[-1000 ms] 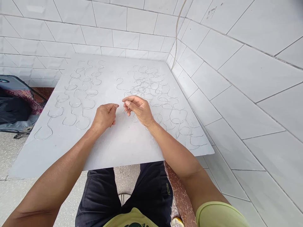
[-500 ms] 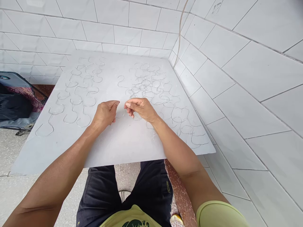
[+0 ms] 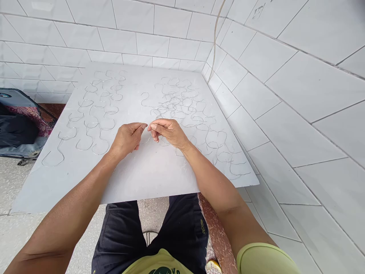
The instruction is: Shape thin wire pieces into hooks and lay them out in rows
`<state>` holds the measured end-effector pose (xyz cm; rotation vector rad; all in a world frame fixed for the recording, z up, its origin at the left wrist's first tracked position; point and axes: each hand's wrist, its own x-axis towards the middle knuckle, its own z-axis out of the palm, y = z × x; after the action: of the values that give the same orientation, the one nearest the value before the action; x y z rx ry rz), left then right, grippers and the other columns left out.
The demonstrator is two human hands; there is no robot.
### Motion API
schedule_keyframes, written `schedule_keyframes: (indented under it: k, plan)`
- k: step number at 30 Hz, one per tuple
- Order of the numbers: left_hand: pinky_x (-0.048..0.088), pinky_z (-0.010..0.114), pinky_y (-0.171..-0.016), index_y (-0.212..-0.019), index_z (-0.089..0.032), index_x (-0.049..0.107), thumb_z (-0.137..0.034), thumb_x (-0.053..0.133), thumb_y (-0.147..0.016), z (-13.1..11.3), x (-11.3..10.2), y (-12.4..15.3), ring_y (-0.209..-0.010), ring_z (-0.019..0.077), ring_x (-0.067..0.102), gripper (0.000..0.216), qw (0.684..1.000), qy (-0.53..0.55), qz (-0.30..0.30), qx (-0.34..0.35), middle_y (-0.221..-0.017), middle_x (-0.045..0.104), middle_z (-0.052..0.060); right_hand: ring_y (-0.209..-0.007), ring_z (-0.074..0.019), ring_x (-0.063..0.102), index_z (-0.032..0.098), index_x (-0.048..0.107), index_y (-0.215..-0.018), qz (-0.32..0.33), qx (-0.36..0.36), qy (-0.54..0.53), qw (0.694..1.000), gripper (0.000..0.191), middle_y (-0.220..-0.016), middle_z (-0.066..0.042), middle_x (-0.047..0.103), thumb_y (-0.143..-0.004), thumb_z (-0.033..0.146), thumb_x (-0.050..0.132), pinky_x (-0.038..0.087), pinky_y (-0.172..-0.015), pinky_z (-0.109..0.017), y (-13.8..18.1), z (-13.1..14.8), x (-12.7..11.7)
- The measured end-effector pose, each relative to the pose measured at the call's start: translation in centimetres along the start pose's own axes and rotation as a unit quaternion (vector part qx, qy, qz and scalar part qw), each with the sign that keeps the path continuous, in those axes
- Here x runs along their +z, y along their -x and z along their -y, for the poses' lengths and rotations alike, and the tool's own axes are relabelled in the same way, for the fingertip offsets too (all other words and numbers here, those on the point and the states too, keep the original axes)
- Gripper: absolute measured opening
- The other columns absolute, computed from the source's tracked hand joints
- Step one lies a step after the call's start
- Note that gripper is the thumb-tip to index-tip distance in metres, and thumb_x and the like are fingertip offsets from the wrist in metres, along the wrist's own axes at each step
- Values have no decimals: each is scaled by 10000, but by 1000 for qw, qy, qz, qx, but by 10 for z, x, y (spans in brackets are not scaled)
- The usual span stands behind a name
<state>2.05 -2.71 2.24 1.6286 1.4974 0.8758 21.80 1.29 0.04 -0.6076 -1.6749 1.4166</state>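
Observation:
A white board [image 3: 142,175] lies across my lap and carries many thin bent wire hooks. My left hand [image 3: 127,137] and my right hand [image 3: 168,131] meet over the middle of the board, fingertips almost touching. Both are pinched closed on one thin wire piece [image 3: 146,137] that shows faintly between and below the fingertips. To the left, separate S-shaped wire hooks [image 3: 91,121] are laid out in rows. A tangled heap of wire hooks [image 3: 194,118] spreads over the board's right half, just behind my right hand.
White tiled walls stand behind and close on the right, where a thin hose [image 3: 213,42] hangs down in the corner. A dark bag [image 3: 17,125] lies on the floor at the left. My dark-trousered legs [image 3: 154,232] show below the board.
My two hands have drawn closer together; the fingertips that were a short gap apart now nearly touch. The board and the wires on it have not moved.

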Motion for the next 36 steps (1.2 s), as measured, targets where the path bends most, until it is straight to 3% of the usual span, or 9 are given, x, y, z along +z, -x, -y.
schedule_keyframes:
  k: [5,9,15,24,31,36]
  plan:
    - [414,251,-423,-1135,-176,727,-476,611,-952,-5,-9,-1,-466,142,514,370,990,132,43,5,-561,516,-19,-678,-134,640,188,780,-970,-53,1,-48,997,367,-791,-18,674,-888,546,766,555,-622,-278,-4,-4,2]
    - [470,275,-483,-1069,-156,695,-379,570,-964,-3,-10,-4,-547,155,592,277,979,196,52,23,-676,601,16,-685,-132,632,176,790,-974,-75,14,-78,994,403,-821,-30,680,-855,561,793,550,-618,-281,-5,-3,1]
    - [498,286,-609,-1008,-197,630,-334,441,-1028,2,-2,-1,-525,134,589,234,996,38,11,76,-666,656,-1,-699,-131,625,175,806,-975,-69,9,-74,995,368,-814,-28,671,-876,529,785,548,-647,-284,-5,-6,1]
    - [446,260,-594,-991,-220,620,-323,399,-1051,6,-4,0,-515,119,537,251,985,-64,38,158,-617,610,-23,-700,-132,630,180,774,-989,-75,17,-67,995,366,-803,-20,679,-847,515,814,552,-646,-280,-4,-7,3]
    - [460,254,-503,-1012,-189,660,-447,528,-1011,-3,-3,-1,-516,140,571,290,989,121,-2,81,-618,573,-9,-671,-120,628,179,692,-864,-113,47,-123,985,374,-817,-28,704,-800,508,857,518,-579,-242,-7,-9,4]
    - [441,252,-500,-1026,-186,675,-397,516,-1013,-1,1,-2,-424,118,489,265,994,84,-28,63,-541,570,-24,-665,-126,636,174,677,-854,-77,49,-145,985,401,-818,-39,720,-807,534,847,511,-561,-245,-6,-8,7]
